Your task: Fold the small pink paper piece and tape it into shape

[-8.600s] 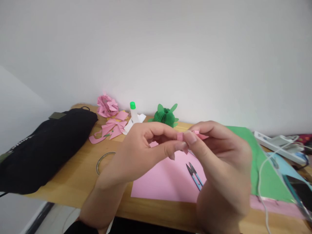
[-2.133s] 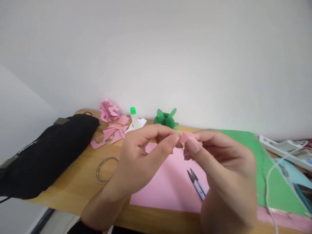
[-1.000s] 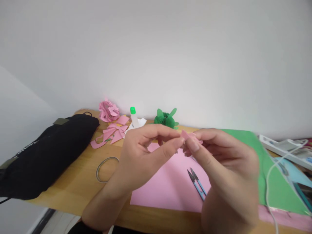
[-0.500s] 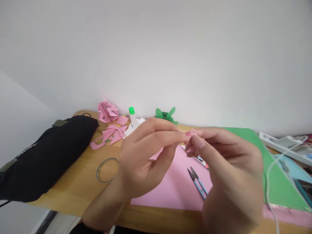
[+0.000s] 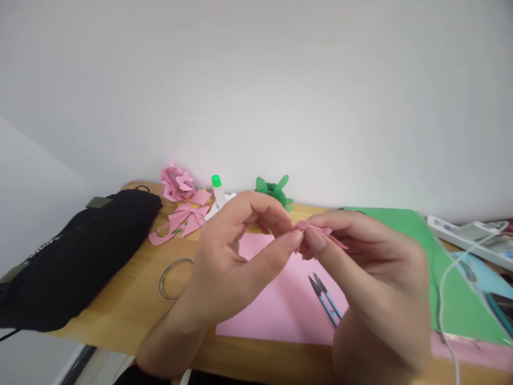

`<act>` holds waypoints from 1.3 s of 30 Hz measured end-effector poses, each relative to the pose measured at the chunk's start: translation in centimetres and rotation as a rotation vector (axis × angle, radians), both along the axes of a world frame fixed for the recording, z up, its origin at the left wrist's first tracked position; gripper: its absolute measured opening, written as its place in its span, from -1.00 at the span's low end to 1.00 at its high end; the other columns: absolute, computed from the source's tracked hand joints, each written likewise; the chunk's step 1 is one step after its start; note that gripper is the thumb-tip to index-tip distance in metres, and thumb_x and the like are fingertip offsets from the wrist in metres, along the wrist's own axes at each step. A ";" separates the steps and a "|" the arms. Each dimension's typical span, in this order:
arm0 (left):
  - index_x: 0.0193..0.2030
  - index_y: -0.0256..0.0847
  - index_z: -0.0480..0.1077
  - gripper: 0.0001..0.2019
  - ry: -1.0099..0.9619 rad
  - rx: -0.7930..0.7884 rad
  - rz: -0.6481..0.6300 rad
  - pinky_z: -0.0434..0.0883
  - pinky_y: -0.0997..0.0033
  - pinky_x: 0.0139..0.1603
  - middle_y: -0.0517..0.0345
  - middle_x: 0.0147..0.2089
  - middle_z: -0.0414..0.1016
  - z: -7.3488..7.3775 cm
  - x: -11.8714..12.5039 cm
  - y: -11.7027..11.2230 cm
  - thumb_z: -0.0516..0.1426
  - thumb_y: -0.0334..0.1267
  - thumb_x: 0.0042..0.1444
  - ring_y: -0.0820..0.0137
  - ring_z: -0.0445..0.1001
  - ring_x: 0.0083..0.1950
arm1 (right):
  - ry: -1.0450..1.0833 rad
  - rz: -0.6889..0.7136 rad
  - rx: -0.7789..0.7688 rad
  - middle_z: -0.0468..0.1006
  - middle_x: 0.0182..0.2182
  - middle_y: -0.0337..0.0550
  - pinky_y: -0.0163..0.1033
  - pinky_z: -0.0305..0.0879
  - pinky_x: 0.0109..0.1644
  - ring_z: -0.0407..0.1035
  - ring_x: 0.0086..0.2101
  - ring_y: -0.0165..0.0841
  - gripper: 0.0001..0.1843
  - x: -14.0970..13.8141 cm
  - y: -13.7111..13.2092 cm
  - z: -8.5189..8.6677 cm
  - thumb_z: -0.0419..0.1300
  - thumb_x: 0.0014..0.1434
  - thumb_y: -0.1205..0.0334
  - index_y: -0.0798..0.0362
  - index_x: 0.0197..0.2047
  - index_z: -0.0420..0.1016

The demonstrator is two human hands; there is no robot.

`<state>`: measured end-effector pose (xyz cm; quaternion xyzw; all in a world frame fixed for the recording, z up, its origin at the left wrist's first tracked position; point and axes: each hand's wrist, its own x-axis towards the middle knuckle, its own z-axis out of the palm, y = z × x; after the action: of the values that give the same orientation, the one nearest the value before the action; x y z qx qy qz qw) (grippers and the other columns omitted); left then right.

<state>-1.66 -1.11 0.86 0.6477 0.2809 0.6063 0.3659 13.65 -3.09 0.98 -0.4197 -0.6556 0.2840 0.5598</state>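
Between my two hands, above the desk, is a small folded piece of pink paper [image 5: 308, 225]. My left hand [image 5: 236, 262] pinches its near left end with thumb and fingertips. From the other side my right hand [image 5: 372, 278] grips it between thumb and forefinger, and a pointed pink tip sticks out to the right past the thumb. The fingers hide much of its shape. Below lies a flat pink sheet [image 5: 276, 315], and blue-handled thread snips [image 5: 325, 300] rest on it with their blades apart.
A black bag [image 5: 80, 256] takes up the left of the desk, with a metal bangle [image 5: 162, 283] nearby. Behind are a crumpled pink paper flower [image 5: 176, 183], pink scraps [image 5: 188, 218], a green-capped glue stick [image 5: 217, 187] and a green paper piece [image 5: 272, 192]. Rightward lie a green sheet [image 5: 460, 305] and white cable [image 5: 441, 299].
My left thumb has come up onto the pink paper and the left fingers have curled in. The paper has shifted slightly left and turned, showing a tip on the right.
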 end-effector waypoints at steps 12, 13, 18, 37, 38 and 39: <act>-0.22 -0.20 0.51 -0.83 -0.016 -0.019 -0.031 0.54 0.64 -0.22 0.26 -0.31 0.58 0.0 -0.1 0.0 0.26 -0.52 0.09 0.56 0.55 -0.30 | 0.033 0.042 0.013 0.60 -0.39 -0.38 -0.36 0.40 -0.39 0.43 -0.44 -0.51 -0.72 -0.1 0.3 0.4 0.24 0.22 0.39 -0.25 -0.18 0.60; -0.22 -0.20 0.52 -0.83 -0.015 -0.017 -0.026 0.54 0.63 -0.22 0.26 -0.31 0.58 0.0 -0.1 0.0 0.26 -0.52 0.09 0.56 0.55 -0.30 | 0.041 0.052 0.010 0.60 -0.39 -0.38 -0.36 0.40 -0.38 0.43 -0.43 -0.52 -0.72 -0.1 0.3 0.4 0.22 0.24 0.38 -0.26 -0.18 0.60; -0.23 -0.14 0.52 -0.83 -0.016 -0.025 -0.026 0.56 0.53 -0.26 0.25 -0.31 0.59 -0.1 -0.3 -0.1 0.26 -0.50 0.09 0.48 0.57 -0.31 | 0.065 0.055 -0.009 0.55 -0.44 -0.38 -0.39 0.38 -0.37 0.43 -0.42 -0.54 -0.79 -0.1 0.2 0.5 0.19 0.27 0.34 -0.19 -0.25 0.59; -0.34 -0.20 0.50 -0.89 0.065 -0.091 -0.015 0.49 0.46 -0.29 0.22 -0.42 0.54 0.1 -0.4 0.1 0.18 -0.32 0.22 0.45 0.53 -0.36 | 0.134 0.053 -0.076 0.56 -0.47 -0.38 -0.39 0.35 -0.38 0.42 -0.44 -0.53 -0.85 -0.5 0.2 0.6 0.23 0.24 0.33 -0.09 -0.34 0.55; -0.38 -0.20 0.49 -0.85 0.092 -0.094 -0.024 0.48 0.47 -0.31 0.22 -0.44 0.54 0.2 -0.3 0.1 0.18 -0.31 0.22 0.46 0.51 -0.37 | 0.135 0.053 -0.070 0.56 -0.47 -0.38 -0.39 0.35 -0.39 0.42 -0.45 -0.53 -0.85 -0.5 0.2 0.6 0.24 0.24 0.34 -0.10 -0.34 0.55; -0.41 -0.21 0.49 -0.83 0.118 -0.097 -0.035 0.46 0.48 -0.32 0.23 -0.45 0.54 0.2 -0.3 0.0 0.17 -0.31 0.22 0.48 0.50 -0.38 | 0.132 0.051 -0.059 0.55 -0.48 -0.38 -0.39 0.35 -0.39 0.41 -0.45 -0.53 -0.84 -0.5 0.2 0.6 0.24 0.23 0.35 -0.10 -0.34 0.56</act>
<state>-1.97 -1.06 1.11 0.6687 0.3195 0.5464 0.3902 13.18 -2.89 1.57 -0.3994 -0.6192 0.3445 0.5817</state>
